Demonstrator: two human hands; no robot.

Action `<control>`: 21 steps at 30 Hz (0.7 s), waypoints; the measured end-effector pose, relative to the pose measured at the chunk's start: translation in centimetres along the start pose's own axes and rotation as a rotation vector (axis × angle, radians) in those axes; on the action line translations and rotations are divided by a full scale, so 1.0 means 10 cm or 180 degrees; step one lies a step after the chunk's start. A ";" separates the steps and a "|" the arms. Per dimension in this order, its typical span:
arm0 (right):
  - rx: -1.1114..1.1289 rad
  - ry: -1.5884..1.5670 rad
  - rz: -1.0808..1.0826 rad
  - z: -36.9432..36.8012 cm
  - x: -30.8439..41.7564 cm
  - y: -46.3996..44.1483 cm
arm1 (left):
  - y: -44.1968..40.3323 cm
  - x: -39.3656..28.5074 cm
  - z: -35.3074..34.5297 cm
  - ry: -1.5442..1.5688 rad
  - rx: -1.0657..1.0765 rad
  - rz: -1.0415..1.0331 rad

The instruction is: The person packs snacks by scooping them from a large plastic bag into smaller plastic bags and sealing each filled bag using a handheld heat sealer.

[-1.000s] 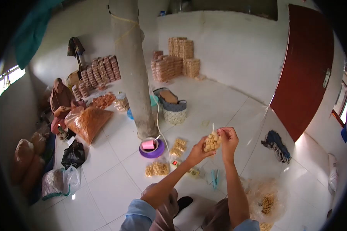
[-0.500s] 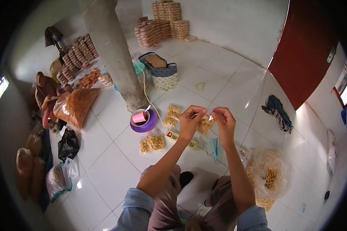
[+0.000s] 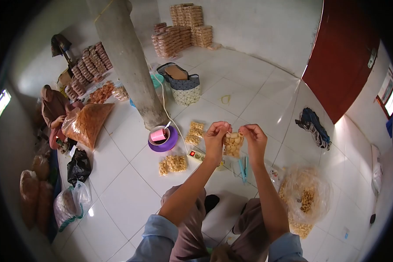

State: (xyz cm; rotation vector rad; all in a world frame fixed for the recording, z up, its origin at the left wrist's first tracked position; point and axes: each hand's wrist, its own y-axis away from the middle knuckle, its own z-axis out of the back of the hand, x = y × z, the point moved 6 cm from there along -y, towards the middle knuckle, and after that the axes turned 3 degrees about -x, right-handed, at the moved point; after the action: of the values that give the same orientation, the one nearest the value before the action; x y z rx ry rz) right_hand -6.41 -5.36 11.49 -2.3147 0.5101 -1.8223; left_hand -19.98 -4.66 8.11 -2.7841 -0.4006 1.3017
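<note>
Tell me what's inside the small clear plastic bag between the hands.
Tan, chunky snack pieces show inside; any behind the front ones, or behind the left hand and right hand, are hidden.

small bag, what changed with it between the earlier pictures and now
The left hand moved its grip from around the bag up to its top edge, so the bag now hangs between both hands. The right hand stayed at the top; the purple basin stayed put.

one left hand (image 3: 216, 142), one right hand (image 3: 254, 142); one snack packet (image 3: 232, 146) between them; two packet groups (image 3: 173, 163), one purple basin (image 3: 172, 142) just left of the left hand; one pillar (image 3: 129, 65) beyond it; one door (image 3: 345, 56) beyond the right hand.
</note>
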 end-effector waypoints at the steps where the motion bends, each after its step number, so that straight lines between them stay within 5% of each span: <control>1: 0.0009 -0.0007 0.0000 -0.02 0.00 0.00 | -0.01 0.03 0.03 0.0061 -0.0009 0.0101; 6: -0.0295 0.0039 0.0196 0.04 0.05 0.02 | 0.03 0.01 -0.07 0.0202 0.0085 0.0356; 8: -0.0362 0.0010 0.0301 0.07 0.09 -0.01 | 0.04 0.04 -0.11 -0.1043 0.0829 0.0212; 11: -0.0414 -0.0128 0.0326 0.13 0.06 -0.04 | 0.08 0.11 -0.13 -0.1689 0.1070 0.0447; 15: -0.0506 -0.0131 0.0349 0.18 0.07 -0.06 | 0.06 0.19 -0.07 -0.1433 0.0986 0.0878; 21: -0.0519 -0.0026 -0.0095 0.30 -0.05 -0.07 | 0.10 0.26 -0.14 -0.1377 0.1100 0.0387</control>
State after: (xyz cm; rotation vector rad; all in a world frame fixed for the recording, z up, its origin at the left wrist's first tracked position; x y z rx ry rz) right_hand -3.46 -4.85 10.50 -2.4454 0.6492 -1.8477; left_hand -17.08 -4.83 6.93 -2.2689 -0.0093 1.8056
